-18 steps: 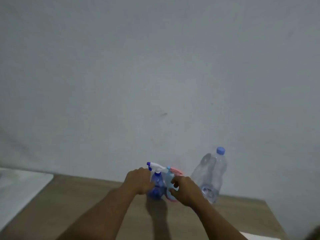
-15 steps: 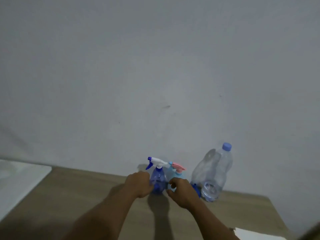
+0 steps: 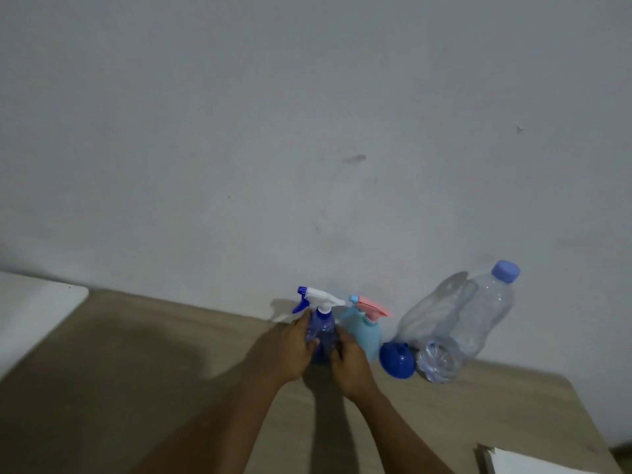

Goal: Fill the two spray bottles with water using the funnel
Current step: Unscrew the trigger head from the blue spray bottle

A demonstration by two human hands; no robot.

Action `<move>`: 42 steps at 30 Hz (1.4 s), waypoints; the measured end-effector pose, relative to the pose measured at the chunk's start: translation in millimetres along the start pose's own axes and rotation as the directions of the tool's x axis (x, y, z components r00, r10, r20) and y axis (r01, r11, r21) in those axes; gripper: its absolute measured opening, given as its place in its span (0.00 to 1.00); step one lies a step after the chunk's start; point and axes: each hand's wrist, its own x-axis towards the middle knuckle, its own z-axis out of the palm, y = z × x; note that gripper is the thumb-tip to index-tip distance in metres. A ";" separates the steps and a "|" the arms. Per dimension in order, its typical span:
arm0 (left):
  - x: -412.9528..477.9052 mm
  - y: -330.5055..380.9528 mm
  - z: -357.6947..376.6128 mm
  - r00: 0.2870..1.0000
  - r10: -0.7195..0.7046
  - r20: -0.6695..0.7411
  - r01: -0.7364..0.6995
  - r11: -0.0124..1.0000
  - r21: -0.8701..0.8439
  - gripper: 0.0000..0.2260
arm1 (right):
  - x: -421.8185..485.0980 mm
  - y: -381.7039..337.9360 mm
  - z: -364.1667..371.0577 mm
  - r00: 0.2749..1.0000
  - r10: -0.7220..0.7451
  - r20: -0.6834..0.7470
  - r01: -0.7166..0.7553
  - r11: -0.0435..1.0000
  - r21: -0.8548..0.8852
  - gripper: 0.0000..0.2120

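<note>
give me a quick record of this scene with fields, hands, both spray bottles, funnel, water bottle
left hand: grips the blue spray bottle from its left side
right hand: holds the same bottle from its right side
blue spray bottle: upright on the table, white trigger head on
light blue spray bottle: upright just to the right, pink trigger head on, untouched
funnel: blue, lying on the table between the light blue spray bottle and the water bottle
water bottle: clear, blue cap on, by the wall; fill level unclear
</note>
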 end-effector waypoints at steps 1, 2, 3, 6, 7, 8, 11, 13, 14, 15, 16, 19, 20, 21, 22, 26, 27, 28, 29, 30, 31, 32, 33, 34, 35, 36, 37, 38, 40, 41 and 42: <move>-7.7 4.1 1.2 0.999 0.002 -0.044 -0.002 1.000 -0.001 0.24 | -6.7 0.1 1.8 1.000 -0.016 -0.018 0.016 1.000 0.011 0.17; -17.3 10.1 1.9 0.998 -0.005 -0.068 0.003 1.000 -0.021 0.23 | -16.0 -2.2 2.5 0.999 -0.028 -0.039 0.030 0.999 0.031 0.19; -26.8 14.1 5.3 0.997 -0.018 -0.077 0.013 0.997 -0.072 0.22 | -26.4 -4.6 3.3 0.997 -0.043 -0.065 0.048 0.997 0.067 0.21; -62.0 29.2 11.3 0.996 -0.017 -0.090 0.001 0.986 -0.165 0.21 | -65.4 -6.7 4.5 0.989 -0.060 -0.135 0.082 0.984 0.161 0.24; -72.6 30.8 15.6 0.995 0.008 -0.103 -0.025 0.988 -0.156 0.21 | -80.1 -4.9 4.4 0.987 -0.050 -0.154 0.078 0.981 0.177 0.25; -84.0 33.5 18.9 0.994 0.035 -0.103 -0.050 0.989 -0.141 0.21 | -95.2 -3.4 3.3 0.985 -0.039 -0.167 0.069 0.981 0.182 0.25; -114.7 40.6 29.7 0.996 0.057 -0.064 -0.066 0.988 -0.140 0.20 | -135.6 6.5 -0.3 0.976 -0.037 -0.213 0.071 0.985 0.155 0.24; -132.7 46.8 38.8 0.997 0.053 -0.060 -0.064 0.978 -0.201 0.21 | -157.4 11.4 -5.0 0.973 -0.019 -0.228 0.048 0.991 0.122 0.23; -141.6 49.9 44.0 0.998 0.040 -0.050 -0.050 0.975 -0.217 0.22 | -166.6 13.3 -7.3 0.973 -0.003 -0.231 0.031 0.993 0.115 0.22; -150.6 53.9 47.8 0.998 0.034 -0.054 -0.045 0.972 -0.232 0.23 | -175.5 13.7 -9.3 0.972 0.010 -0.233 0.018 0.993 0.116 0.21; -158.9 56.8 52.6 0.998 0.028 -0.062 -0.042 0.969 -0.242 0.23 | -184.1 14.3 -11.0 0.971 0.020 -0.238 0.009 0.993 0.120 0.20; -180.9 67.2 66.3 0.998 0.025 -0.049 -0.037 0.964 -0.264 0.23 | -212.8 17.6 -15.8 0.965 0.039 -0.259 0.001 0.988 0.153 0.20; -188.5 69.8 70.4 0.999 0.032 -0.041 -0.041 0.967 -0.251 0.24 | -222.4 19.2 -17.3 0.964 0.044 -0.264 -0.001 0.987 0.163 0.20; -195.7 71.2 74.7 0.999 0.037 -0.025 -0.042 0.965 -0.258 0.24 | -231.4 20.9 -18.7 0.963 0.049 -0.264 -0.003 0.985 0.170 0.19; -202.1 70.9 79.7 0.999 0.032 -0.014 -0.034 0.961 -0.273 0.24 | -239.5 22.9 -19.5 0.963 0.055 -0.264 -0.010 0.985 0.171 0.19; -222.4 71.0 91.7 0.999 0.026 -0.019 -0.030 0.954 -0.297 0.23 | -262.4 28.2 -21.1 0.962 0.092 -0.256 -0.043 0.981 0.191 0.21; -226.5 72.0 91.8 0.999 0.030 -0.022 -0.035 0.951 -0.306 0.23 | -265.8 27.9 -21.7 0.965 0.092 -0.245 -0.045 0.980 0.193 0.20; -229.5 72.8 92.2 0.999 0.039 -0.026 -0.045 0.950 -0.309 0.23 | -268.3 26.8 -22.5 0.967 0.093 -0.235 -0.048 0.980 0.191 0.19; -231.4 72.3 92.6 0.998 0.054 -0.032 -0.061 0.949 -0.310 0.23 | -270.5 24.0 -24.0 0.968 0.094 -0.231 -0.051 0.981 0.185 0.18; -232.8 72.5 92.2 0.997 0.066 -0.038 -0.075 0.946 -0.316 0.24 | -271.7 19.9 -25.9 0.966 0.094 -0.239 -0.050 0.982 0.182 0.19; -232.6 71.0 93.8 0.997 0.068 -0.039 -0.077 0.941 -0.329 0.26 | -271.7 14.8 -28.0 0.962 0.091 -0.258 -0.043 0.982 0.184 0.20; -232.0 70.6 94.8 0.997 0.064 -0.035 -0.072 0.938 -0.339 0.26 | -270.5 9.3 -30.0 0.957 0.090 -0.275 -0.035 0.979 0.201 0.21; -230.6 72.1 94.3 0.998 0.061 -0.031 -0.068 0.937 -0.342 0.25 | -268.1 5.0 -30.9 0.955 0.092 -0.282 -0.027 0.974 0.225 0.22; -230.2 75.4 92.0 0.998 0.056 -0.023 -0.060 0.941 -0.333 0.24 | -265.6 1.5 -30.8 0.953 0.085 -0.290 -0.012 0.970 0.243 0.20; -229.7 78.0 89.8 0.998 0.052 -0.023 -0.057 0.946 -0.320 0.24 | -263.0 -1.5 -29.9 0.949 0.076 -0.305 0.003 0.968 0.250 0.18; -229.8 80.6 87.3 0.999 0.046 -0.018 -0.049 0.953 -0.299 0.24 | -260.2 -4.2 -29.0 0.943 0.075 -0.324 0.011 0.967 0.255 0.17; -230.4 83.3 84.7 0.999 0.046 -0.011 -0.047 0.959 -0.278 0.24 | -257.3 -6.8 -28.3 0.935 0.086 -0.344 0.009 0.963 0.268 0.16; -231.2 84.7 83.6 0.999 0.047 -0.008 -0.047 0.965 -0.258 0.23 | -254.6 -9.1 -27.7 0.927 0.111 -0.359 -0.003 0.958 0.288 0.15; -234.5 85.1 84.5 0.999 0.054 0.008 -0.050 0.969 -0.242 0.19 | -252.5 -15.7 -28.0 0.912 0.161 -0.376 -0.028 0.942 0.336 0.15; -237.3 84.1 85.0 0.998 0.069 0.013 -0.064 0.973 -0.222 0.17 | -252.9 -18.5 -27.4 0.906 0.176 -0.385 -0.032 0.935 0.352 0.15; -241.1 82.8 85.3 0.998 0.062 0.016 -0.058 0.975 -0.213 0.17 | -254.2 -20.4 -26.3 0.901 0.183 -0.394 -0.029 0.931 0.365 0.15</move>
